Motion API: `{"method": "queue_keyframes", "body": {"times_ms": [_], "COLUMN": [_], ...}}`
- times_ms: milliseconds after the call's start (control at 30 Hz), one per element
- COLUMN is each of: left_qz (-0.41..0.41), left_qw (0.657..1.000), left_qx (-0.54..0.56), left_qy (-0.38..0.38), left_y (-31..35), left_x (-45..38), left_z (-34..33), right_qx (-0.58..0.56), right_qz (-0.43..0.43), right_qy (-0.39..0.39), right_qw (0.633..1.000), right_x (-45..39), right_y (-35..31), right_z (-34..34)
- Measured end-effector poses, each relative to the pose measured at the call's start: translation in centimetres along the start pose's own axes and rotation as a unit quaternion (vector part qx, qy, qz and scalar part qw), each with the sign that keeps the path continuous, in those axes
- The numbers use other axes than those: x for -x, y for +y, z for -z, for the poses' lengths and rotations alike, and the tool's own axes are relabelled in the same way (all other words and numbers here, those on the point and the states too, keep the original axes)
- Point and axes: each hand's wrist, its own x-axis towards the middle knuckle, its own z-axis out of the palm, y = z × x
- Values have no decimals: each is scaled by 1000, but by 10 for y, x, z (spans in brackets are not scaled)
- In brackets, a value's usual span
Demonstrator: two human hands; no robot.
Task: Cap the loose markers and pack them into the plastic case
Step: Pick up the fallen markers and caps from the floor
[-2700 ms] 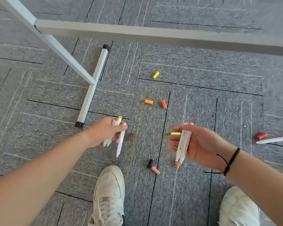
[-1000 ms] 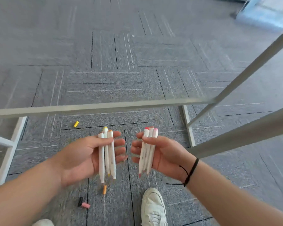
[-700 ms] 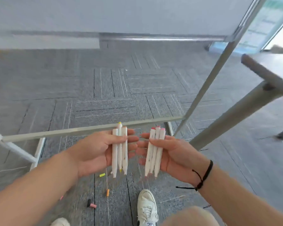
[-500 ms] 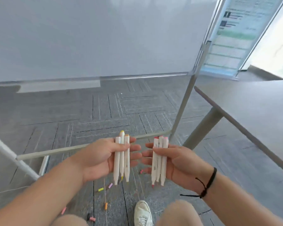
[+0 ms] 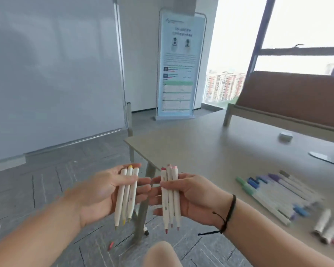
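The left hand (image 5: 102,193) grasps three white uncapped yellow-tipped markers (image 5: 126,195); the right hand (image 5: 191,197) grasps three white uncapped red-tipped markers (image 5: 170,197). Capped blue, green and purple markers (image 5: 274,193) lie along the bench's (image 5: 201,151) right edge. Capping and packing remain; no case is visible.

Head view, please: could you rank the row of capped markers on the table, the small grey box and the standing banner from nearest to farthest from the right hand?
1. Row of capped markers, on the table right of the right hand.
2. Small grey box, farther back right.
3. Standing banner, by the wall.

Both forearms raised, palms up; left hand (image 5: 102,193) and right hand (image 5: 193,195) side by side, thumbs clamped inward.
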Motion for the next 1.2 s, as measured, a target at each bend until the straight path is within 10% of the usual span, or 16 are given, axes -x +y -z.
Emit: {"method": "queue_keyframes", "body": {"times_ms": [667,1200], "left_qz": [196,62], "left_qw": [922,906], "left_qx": [-168,-369], "left_qy": [-288,-199], "left_y": [-140,-146], "left_x": [-95,-166], "left_z": [-301,-365], "right_qx": [-61,-58], "right_qz": [-8,-21], "right_qy": [434,499], "right_qw": [899,864], "right_x": [269,254], "right_y": [-5,-9], "right_z": [223,268]}}
